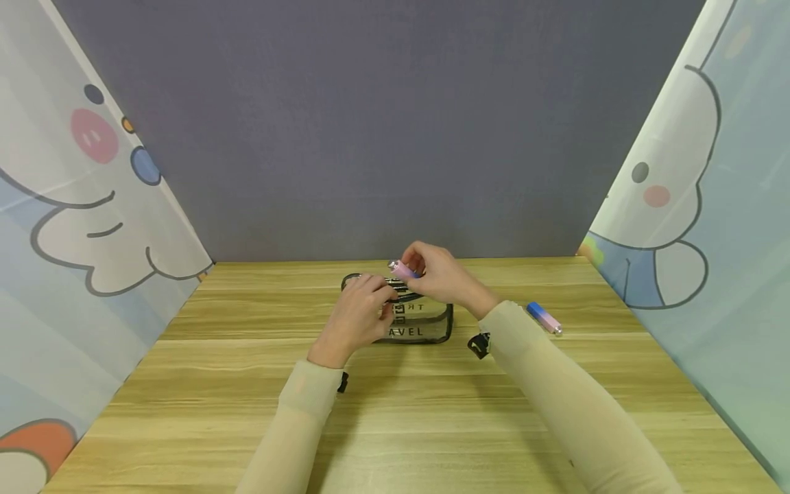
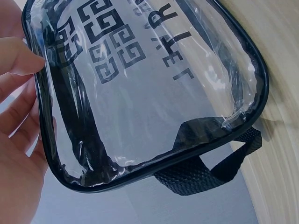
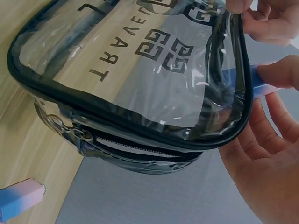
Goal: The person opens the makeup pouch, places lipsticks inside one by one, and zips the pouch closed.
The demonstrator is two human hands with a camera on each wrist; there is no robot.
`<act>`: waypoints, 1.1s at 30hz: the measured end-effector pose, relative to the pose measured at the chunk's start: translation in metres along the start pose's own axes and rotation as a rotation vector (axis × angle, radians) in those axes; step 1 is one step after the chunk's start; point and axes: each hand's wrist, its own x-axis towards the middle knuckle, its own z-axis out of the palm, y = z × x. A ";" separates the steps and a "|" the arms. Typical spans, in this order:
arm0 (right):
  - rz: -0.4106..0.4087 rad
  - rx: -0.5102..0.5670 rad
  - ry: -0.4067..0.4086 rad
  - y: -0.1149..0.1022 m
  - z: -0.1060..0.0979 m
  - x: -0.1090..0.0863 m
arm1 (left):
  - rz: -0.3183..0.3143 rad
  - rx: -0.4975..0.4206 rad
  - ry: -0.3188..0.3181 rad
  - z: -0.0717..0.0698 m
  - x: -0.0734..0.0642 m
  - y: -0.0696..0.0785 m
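A clear toiletry bag (image 1: 426, 331) with black piping and the word TRAVEL stands on the wooden table in front of me. My left hand (image 1: 360, 310) pinches its upper edge, the fingers reaching behind the black rim in the left wrist view. Between thumb and fingers of my right hand (image 1: 439, 276) is a small pink-and-blue tube (image 1: 403, 270) with a silver end, held over the bag's top. In the right wrist view, the tube's blue end shows through the clear plastic beside the rim. A metal zip pull (image 3: 83, 134) hangs on the side, where the zip is partly parted.
A second pink-and-blue tube (image 1: 544, 318) lies on the table (image 1: 401, 439) to the right, beyond my right forearm. A black strap handle (image 2: 210, 175) sticks out from one end of the bag. A grey panel (image 1: 395, 123) rises behind the table, with cartoon-printed curtains on both sides.
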 end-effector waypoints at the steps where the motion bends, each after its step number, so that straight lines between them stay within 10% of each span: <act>1: 0.005 -0.001 -0.001 0.000 0.000 0.000 | -0.001 0.001 -0.002 0.000 0.000 0.000; 33: 0.049 -0.282 -0.196 -0.015 0.003 0.009 | 0.003 0.001 -0.001 -0.002 0.001 0.001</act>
